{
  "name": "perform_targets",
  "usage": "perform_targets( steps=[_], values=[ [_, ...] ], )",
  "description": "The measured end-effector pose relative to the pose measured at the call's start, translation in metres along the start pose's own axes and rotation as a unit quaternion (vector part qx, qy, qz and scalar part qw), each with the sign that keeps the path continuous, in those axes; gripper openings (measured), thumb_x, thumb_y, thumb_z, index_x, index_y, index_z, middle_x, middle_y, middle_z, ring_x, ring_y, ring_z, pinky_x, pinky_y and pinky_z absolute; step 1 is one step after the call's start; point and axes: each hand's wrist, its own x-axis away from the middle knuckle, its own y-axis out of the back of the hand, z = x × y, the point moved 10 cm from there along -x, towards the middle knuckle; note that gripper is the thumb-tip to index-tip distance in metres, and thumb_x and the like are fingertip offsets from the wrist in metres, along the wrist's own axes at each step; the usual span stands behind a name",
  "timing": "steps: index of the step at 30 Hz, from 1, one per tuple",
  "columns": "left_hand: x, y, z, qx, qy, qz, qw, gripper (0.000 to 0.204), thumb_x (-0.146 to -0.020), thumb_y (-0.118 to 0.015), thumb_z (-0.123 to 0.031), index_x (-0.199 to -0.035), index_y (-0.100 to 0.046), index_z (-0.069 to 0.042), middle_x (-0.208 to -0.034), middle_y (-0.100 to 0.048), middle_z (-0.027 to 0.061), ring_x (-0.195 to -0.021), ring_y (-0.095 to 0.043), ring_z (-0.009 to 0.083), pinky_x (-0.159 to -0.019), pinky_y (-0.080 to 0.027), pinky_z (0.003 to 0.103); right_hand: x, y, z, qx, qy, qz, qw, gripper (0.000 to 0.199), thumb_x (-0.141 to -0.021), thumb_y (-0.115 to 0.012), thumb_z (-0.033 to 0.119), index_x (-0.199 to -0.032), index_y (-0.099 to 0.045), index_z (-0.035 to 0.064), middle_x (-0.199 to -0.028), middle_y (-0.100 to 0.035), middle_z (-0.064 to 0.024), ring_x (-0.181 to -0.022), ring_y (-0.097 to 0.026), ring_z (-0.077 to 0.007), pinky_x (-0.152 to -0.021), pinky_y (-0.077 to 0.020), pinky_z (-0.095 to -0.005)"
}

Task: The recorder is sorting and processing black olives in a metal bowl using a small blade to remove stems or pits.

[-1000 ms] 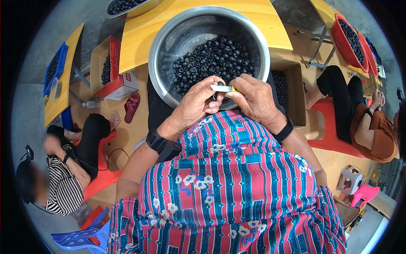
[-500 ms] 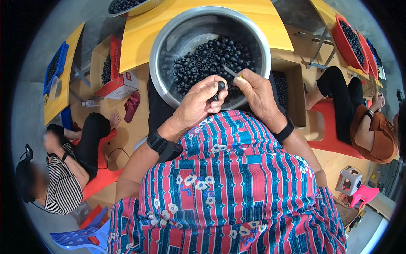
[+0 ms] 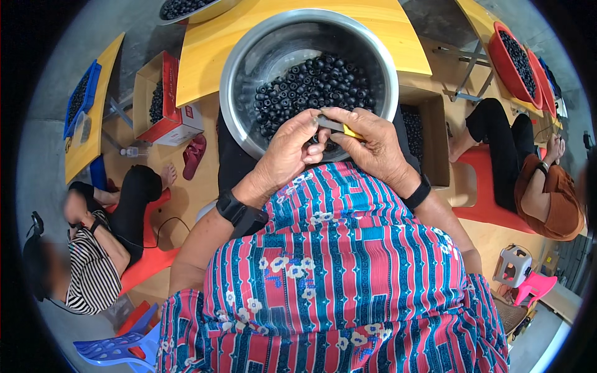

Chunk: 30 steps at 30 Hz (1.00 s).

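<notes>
Small tool with a grey blade and a yellow handle (image 3: 339,127) held over the near rim of the steel bowl (image 3: 239,74), just above the pile of small dark round fruits (image 3: 314,84) that fills the bowl's lower half. Right hand (image 3: 373,149) grasps the tool, fingers wrapped over the yellow end, blade pointing toward the left hand (image 3: 289,152). Left hand is curled, thumb and fingertips pinched together at the blade tip; whatever sits between them is too hidden to tell. The two hands touch at the fingers. Each wrist carries a black band. Bowl rests against the person's lap, partly under a yellow table top (image 3: 205,53). Beside the bowl, on the person's right, an open cardboard box (image 3: 435,143) holds more dark fruits. To the left, a red and white carton (image 3: 168,102) also holds dark fruits, with a red sandal (image 3: 194,155) near it on the floor. Far left: a seated person in a striped top (image 3: 90,276). Far right: another seated person in a brown top (image 3: 553,193), near red basins of dark fruits (image 3: 513,59).
</notes>
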Motion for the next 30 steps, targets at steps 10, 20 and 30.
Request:
perform_targets(
  steps=[10, 20, 30],
  values=[
    [-0.001, 0.008, 0.003, 0.058, 0.015, -0.042, 0.997, 0.024, -0.105, -0.046, -0.027, -0.119, -0.054, -0.009, -0.089, -0.048, -0.0017, -0.067, -0.04, 0.0051, -0.057, -0.034, 0.019, 0.002, -0.006, 0.013, 0.163, 0.062, 0.025, 0.984, 0.052, -0.079, -0.07, 0.01, -0.129, -0.062, 0.0193, -0.075, -0.056, -0.007, -0.068, -0.061, -0.0265, -0.06, -0.0509, -0.0371],
    [-0.002, 0.008, 0.003, 0.083, 0.018, -0.039, 0.996, 0.019, -0.104, -0.048, -0.026, -0.112, -0.054, -0.01, -0.09, -0.046, -0.0008, -0.068, -0.04, 0.0053, -0.056, -0.035, 0.019, 0.003, -0.007, 0.013, 0.158, 0.08, 0.012, 0.984, 0.051, -0.078, -0.069, 0.009, -0.128, -0.063, 0.0197, -0.073, -0.056, -0.007, -0.067, -0.061, -0.0264, -0.059, -0.0509, -0.038],
    [-0.001, 0.003, -0.003, -0.023, -0.009, -0.028, 0.999, 0.022, -0.106, -0.044, -0.026, -0.115, -0.052, -0.008, -0.088, -0.049, 0.0, -0.068, -0.04, 0.0044, -0.058, -0.036, 0.018, -0.001, 0.007, 0.003, 0.136, 0.011, -0.021, 0.99, 0.037, -0.083, -0.07, 0.018, -0.12, -0.065, 0.0135, -0.083, -0.063, -0.0102, -0.075, -0.065, -0.0305, -0.065, -0.0518, -0.0387]
  ],
)
